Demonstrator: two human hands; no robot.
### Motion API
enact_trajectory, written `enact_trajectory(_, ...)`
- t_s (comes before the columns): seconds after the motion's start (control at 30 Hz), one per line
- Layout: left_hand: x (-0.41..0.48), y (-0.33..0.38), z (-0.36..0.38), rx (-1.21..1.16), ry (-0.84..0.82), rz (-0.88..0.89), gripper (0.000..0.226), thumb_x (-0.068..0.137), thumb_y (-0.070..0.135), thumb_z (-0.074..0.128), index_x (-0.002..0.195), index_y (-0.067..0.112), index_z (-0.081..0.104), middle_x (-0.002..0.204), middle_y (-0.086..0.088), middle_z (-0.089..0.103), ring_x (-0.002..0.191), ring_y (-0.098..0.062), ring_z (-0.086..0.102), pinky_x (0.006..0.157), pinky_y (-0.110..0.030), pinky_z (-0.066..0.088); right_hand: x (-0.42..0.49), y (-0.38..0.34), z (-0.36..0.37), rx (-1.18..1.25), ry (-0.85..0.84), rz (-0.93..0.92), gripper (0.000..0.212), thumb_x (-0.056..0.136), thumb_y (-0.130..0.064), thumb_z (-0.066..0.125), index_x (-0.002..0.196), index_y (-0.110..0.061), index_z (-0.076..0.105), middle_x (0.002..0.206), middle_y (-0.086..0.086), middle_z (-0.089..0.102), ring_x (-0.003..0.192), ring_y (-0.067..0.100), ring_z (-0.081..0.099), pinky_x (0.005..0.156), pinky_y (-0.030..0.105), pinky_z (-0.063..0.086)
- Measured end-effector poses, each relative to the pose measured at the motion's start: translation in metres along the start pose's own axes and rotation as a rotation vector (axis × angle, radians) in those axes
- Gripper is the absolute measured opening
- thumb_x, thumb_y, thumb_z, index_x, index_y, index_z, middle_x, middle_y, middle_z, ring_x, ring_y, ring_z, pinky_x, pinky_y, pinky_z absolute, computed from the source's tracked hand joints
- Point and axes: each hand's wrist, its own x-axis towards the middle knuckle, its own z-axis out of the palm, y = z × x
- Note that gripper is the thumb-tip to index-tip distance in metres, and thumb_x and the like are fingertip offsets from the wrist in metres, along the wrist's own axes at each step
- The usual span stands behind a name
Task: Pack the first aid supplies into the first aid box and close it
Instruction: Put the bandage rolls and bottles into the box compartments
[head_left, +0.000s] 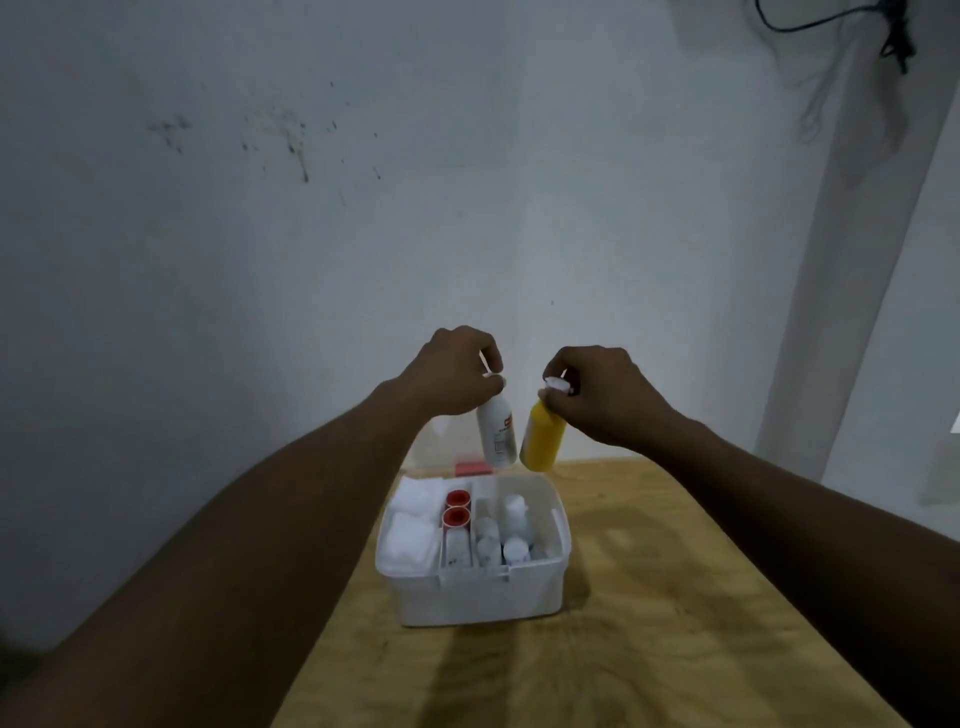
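Observation:
An open white first aid box (483, 595) stands on a wooden table (649, 597). Inside it, white gauze pads (413, 525) fill the left compartment, two red-capped rolls (457, 508) sit in the middle, and several small white bottles (501, 535) stand at the right. My left hand (452, 371) holds a white bottle (496, 434) by its top, hanging above the box's far side. My right hand (605, 392) grips a yellow bottle (543, 436) by its white cap, right beside the white one. The two bottles nearly touch.
The box's clear lid (431, 447) stands open behind it, with something red (472, 467) at its foot. A white wall rises behind the table. The table's left edge runs just beside the box. A white post (841, 312) leans at the right.

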Motion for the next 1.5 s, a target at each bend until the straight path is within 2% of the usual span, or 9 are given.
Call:
enact_trajectory(0.1,-0.012,-0.007,0.002,-0.019,-0.033,-0.025,0.019,0.085,0.028,0.076,0.098,0.015,0.072,0.100,-0.001,0.064,0.084,-0.015,0.063,0.071,-0.024,0.051,-0.007,-0.008,0.014,-0.013,-0.044,-0.006,0.022,0.088,-0.028,0.063,0.101,-0.012,0.069,0.094,0.001,0.069,0.082,0.016,0.061,0.067,0.025,0.043)
enact_trajectory(0.23,-0.021,-0.010,0.014,-0.052,-0.104,-0.047,0.021,0.085,0.027,0.077,0.101,0.014,0.072,0.100,-0.001,0.065,0.085,-0.019,0.067,0.078,-0.030,0.059,-0.018,-0.007,0.031,-0.050,-0.099,-0.010,0.021,0.086,-0.030,0.063,0.101,-0.015,0.068,0.099,0.001,0.071,0.086,0.017,0.063,0.074,0.031,0.050)
enact_trajectory(0.37,-0.026,-0.012,0.028,-0.028,-0.162,-0.026,0.020,0.085,0.026,0.077,0.101,0.015,0.072,0.102,-0.002,0.065,0.090,-0.019,0.066,0.075,-0.026,0.054,-0.025,-0.002,0.045,-0.085,-0.178,-0.005,0.024,0.087,-0.030,0.059,0.105,-0.016,0.068,0.102,0.001,0.071,0.088,0.017,0.064,0.078,0.036,0.054)
enact_trajectory(0.6,-0.035,-0.020,0.048,-0.004,-0.277,-0.049,0.020,0.084,0.028,0.077,0.100,0.017,0.072,0.107,-0.003,0.068,0.095,-0.019,0.065,0.086,-0.034,0.056,-0.030,0.007,0.063,-0.115,-0.285,0.038,0.022,0.086,-0.028,0.058,0.104,-0.021,0.068,0.106,0.000,0.070,0.090,0.019,0.063,0.074,0.034,0.053)
enact_trajectory(0.77,-0.039,-0.025,0.058,-0.006,-0.317,-0.087,0.022,0.082,0.029,0.079,0.101,0.018,0.073,0.110,-0.001,0.067,0.090,-0.018,0.066,0.080,-0.033,0.059,-0.034,0.011,0.070,-0.124,-0.315,0.071,0.020,0.085,-0.029,0.060,0.103,-0.022,0.068,0.106,0.000,0.069,0.090,0.020,0.062,0.073,0.032,0.050)
enact_trajectory(1.1,-0.041,-0.028,0.071,0.004,-0.372,-0.092,0.018,0.081,0.027,0.078,0.097,0.020,0.072,0.108,-0.002,0.065,0.093,-0.021,0.066,0.085,-0.038,0.059,-0.043,0.020,0.081,-0.151,-0.351,0.104,0.022,0.086,-0.031,0.062,0.105,-0.021,0.067,0.107,0.000,0.069,0.091,0.019,0.063,0.072,0.029,0.048)
enact_trajectory(1.23,-0.044,-0.032,0.078,-0.006,-0.377,-0.104,0.016,0.083,0.027,0.077,0.096,0.018,0.074,0.109,-0.004,0.067,0.092,-0.022,0.067,0.085,-0.038,0.058,-0.043,0.021,0.082,-0.138,-0.369,0.115,0.025,0.086,-0.033,0.062,0.107,-0.021,0.066,0.109,0.000,0.069,0.093,0.019,0.063,0.079,0.035,0.055)
enact_trajectory(1.5,-0.043,-0.036,0.077,0.007,-0.436,-0.103,0.022,0.082,0.026,0.077,0.103,0.020,0.073,0.116,-0.002,0.063,0.100,-0.020,0.064,0.085,-0.036,0.058,-0.044,0.021,0.083,-0.143,-0.389,0.113,0.025,0.085,-0.031,0.061,0.108,-0.023,0.065,0.109,0.000,0.069,0.091,0.019,0.064,0.078,0.038,0.057)
